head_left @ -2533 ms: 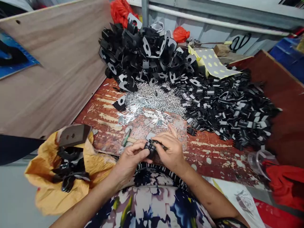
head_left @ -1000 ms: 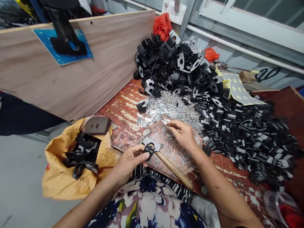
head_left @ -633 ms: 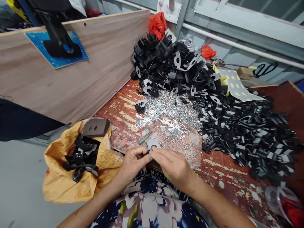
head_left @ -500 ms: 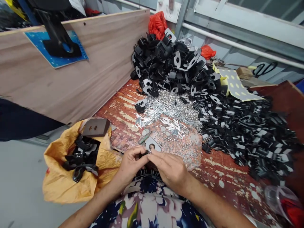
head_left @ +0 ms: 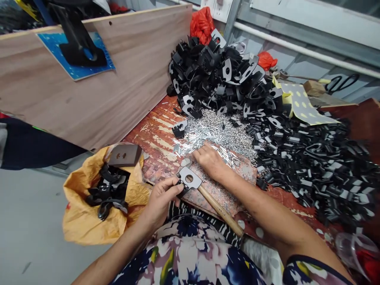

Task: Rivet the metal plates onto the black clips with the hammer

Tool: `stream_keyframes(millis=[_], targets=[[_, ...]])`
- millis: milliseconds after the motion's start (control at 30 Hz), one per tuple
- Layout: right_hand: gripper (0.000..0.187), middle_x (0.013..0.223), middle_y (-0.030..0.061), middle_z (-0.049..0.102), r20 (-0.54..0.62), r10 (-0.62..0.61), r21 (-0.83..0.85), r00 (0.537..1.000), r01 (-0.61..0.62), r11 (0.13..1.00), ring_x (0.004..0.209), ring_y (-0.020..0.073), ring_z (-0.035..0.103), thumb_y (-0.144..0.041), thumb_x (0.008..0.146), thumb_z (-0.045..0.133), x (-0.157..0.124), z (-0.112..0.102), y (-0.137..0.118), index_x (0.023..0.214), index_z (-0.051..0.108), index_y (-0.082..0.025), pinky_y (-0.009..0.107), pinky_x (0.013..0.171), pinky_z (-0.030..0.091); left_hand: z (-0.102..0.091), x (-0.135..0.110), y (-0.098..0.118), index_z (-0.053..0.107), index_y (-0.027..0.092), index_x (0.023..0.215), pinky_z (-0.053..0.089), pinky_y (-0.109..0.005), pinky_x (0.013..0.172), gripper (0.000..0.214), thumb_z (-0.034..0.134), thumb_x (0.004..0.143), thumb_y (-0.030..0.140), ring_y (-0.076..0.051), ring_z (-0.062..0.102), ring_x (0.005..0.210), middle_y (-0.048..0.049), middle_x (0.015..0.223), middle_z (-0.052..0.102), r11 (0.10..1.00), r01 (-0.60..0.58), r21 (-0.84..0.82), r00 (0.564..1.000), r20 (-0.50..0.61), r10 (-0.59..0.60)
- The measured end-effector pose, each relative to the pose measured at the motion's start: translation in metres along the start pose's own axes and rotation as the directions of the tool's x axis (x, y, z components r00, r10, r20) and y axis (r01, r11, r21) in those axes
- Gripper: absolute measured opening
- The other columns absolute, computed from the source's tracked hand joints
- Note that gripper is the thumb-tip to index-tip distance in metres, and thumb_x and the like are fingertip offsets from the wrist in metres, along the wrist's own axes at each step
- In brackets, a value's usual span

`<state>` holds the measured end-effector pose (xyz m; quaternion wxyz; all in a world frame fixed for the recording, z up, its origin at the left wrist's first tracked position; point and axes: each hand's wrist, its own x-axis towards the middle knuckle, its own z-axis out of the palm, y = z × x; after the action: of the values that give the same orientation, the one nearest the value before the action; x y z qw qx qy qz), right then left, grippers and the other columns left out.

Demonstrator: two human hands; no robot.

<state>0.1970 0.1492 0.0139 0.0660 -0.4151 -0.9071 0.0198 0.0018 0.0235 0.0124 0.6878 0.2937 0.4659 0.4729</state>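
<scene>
My left hand (head_left: 163,198) pinches a black plastic clip half (head_left: 190,177) by its toothed edge; its flat grey face with a round hole points up. Reaching forward, my right hand (head_left: 210,161) has its fingers drawn together at the near edge of a heap of thin metal pins (head_left: 204,134). Its fingertips are partly hidden, so I cannot make out what they grip. A wooden tool handle (head_left: 221,211) slants across a speckled stone slab (head_left: 234,190), its upper end hidden behind the clip half.
Small silvery parts (head_left: 234,130) lie behind the pins. A tall heap of black clips (head_left: 219,75) stands at the back, with a pile of smaller black pieces (head_left: 308,166) right. At left are a yellow bag (head_left: 77,221) and a wooden board (head_left: 139,59).
My right hand has left the clip half and moved forward to the metal pins. My left hand keeps hold of the clip half, and the wooden handle now shows. The view has shifted slightly.
</scene>
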Motion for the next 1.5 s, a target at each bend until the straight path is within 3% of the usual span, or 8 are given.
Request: stream_keyframes(millis=[133, 267, 500, 767, 933, 1167, 1400, 1500], targets=[[0.025, 0.088, 0.0097, 0.070, -0.032, 0.065, 0.005, 0.997, -0.065, 0.998, 0.083, 0.0219, 0.062, -0.002, 0.092, 0.048, 0.002, -0.002, 0.002, 0.094, 0.069, -0.015, 0.042, 0.092, 0.051, -0.003, 0.000, 0.006, 0.066, 0.016, 0.067, 0.043, -0.019, 0.040, 0.026, 0.085, 0.066, 0.034, -0.009, 0.042, 0.055, 0.0016, 0.068, 0.051, 0.986, 0.043, -0.164, 0.999, -0.020, -0.047], [0.045, 0.104, 0.0074, 0.070, -0.217, 0.250, 0.309, 0.944, -0.177, 0.934, 0.081, 0.0188, 0.065, -0.007, 0.088, 0.049, -0.022, -0.026, -0.020, 0.130, 0.058, -0.018, 0.034, 0.075, 0.055, -0.006, 0.004, 0.007, 0.069, 0.016, 0.072, 0.044, -0.021, 0.039, 0.027, 0.085, 0.068, 0.038, -0.011, 0.048, 0.056, 0.0000, 0.069, 0.057, 0.948, 0.048, -0.316, 0.997, -0.037, -0.062], [0.043, 0.098, 0.0020, 0.075, -0.337, 0.193, 0.604, 0.922, 0.055, 0.795, 0.092, 0.0190, 0.071, -0.014, 0.098, 0.054, -0.059, -0.056, -0.089, 0.138, 0.058, -0.027, 0.040, 0.087, 0.061, 0.001, 0.007, 0.001, 0.072, 0.016, 0.076, 0.044, -0.019, 0.043, 0.025, 0.084, 0.077, 0.037, -0.011, 0.054, 0.061, -0.0004, 0.076, 0.064, 0.939, 0.045, -0.340, 0.999, 0.006, -0.045], [0.046, 0.102, 0.0020, 0.076, -0.356, 0.152, 0.524, 0.922, 0.062, 0.849, 0.090, 0.0183, 0.071, -0.015, 0.101, 0.053, -0.064, -0.048, -0.091, 0.145, 0.055, -0.029, 0.037, 0.084, 0.062, 0.011, 0.000, 0.001, 0.072, 0.015, 0.081, 0.052, -0.023, 0.048, 0.029, 0.088, 0.073, 0.039, -0.012, 0.055, 0.060, -0.0013, 0.077, 0.066, 0.938, 0.034, -0.344, 0.999, 0.028, -0.025], [0.038, 0.082, 0.0044, 0.072, -0.372, -0.046, 0.203, 0.927, 0.130, 0.971, 0.077, 0.0205, 0.064, -0.015, 0.103, 0.049, -0.067, -0.044, -0.109, 0.138, 0.060, -0.023, 0.038, 0.069, 0.058, 0.019, -0.004, -0.002, 0.064, 0.016, 0.072, 0.048, -0.020, 0.051, 0.033, 0.089, 0.071, 0.037, -0.009, 0.051, 0.056, 0.0031, 0.065, 0.059, 0.938, -0.020, -0.345, 0.999, -0.050, 0.003], [0.030, 0.085, 0.0078, 0.073, -0.345, -0.210, -0.045, 0.915, 0.207, 0.977, 0.074, 0.0210, 0.061, -0.012, 0.102, 0.047, -0.066, -0.044, -0.122, 0.122, 0.068, -0.018, 0.038, 0.066, 0.056, 0.021, -0.012, -0.003, 0.057, 0.017, 0.071, 0.044, -0.017, 0.055, 0.033, 0.085, 0.076, 0.033, -0.008, 0.048, 0.060, 0.0044, 0.068, 0.055, 0.933, -0.005, -0.361, 0.999, -0.039, -0.010], [0.034, 0.107, 0.0082, 0.073, -0.372, -0.135, 0.194, 0.918, 0.220, 0.956, 0.096, 0.0214, 0.064, -0.013, 0.102, 0.048, -0.084, -0.037, -0.117, 0.133, 0.060, -0.020, 0.040, 0.088, 0.056, -0.018, -0.043, -0.008, 0.056, 0.023, 0.104, 0.046, -0.019, 0.060, 0.043, 0.087, 0.075, 0.034, -0.012, 0.057, 0.073, 0.0014, 0.091, 0.062, 0.959, -0.231, 0.167, 0.962, -0.106, 0.250], [0.025, 0.111, 0.0125, 0.070, -0.215, 0.047, 0.163, 0.975, -0.012, 0.987, 0.102, 0.0260, 0.064, -0.021, 0.101, 0.055, -0.105, -0.028, -0.102, 0.124, 0.063, -0.017, 0.044, 0.086, 0.055, -0.044, -0.054, -0.002, 0.055, 0.023, 0.122, 0.041, -0.021, 0.049, 0.039, 0.066, 0.092, 0.046, -0.013, 0.054, 0.063, -0.0019, 0.094, 0.065, 0.914, -0.137, 0.381, 0.969, -0.141, 0.204]])
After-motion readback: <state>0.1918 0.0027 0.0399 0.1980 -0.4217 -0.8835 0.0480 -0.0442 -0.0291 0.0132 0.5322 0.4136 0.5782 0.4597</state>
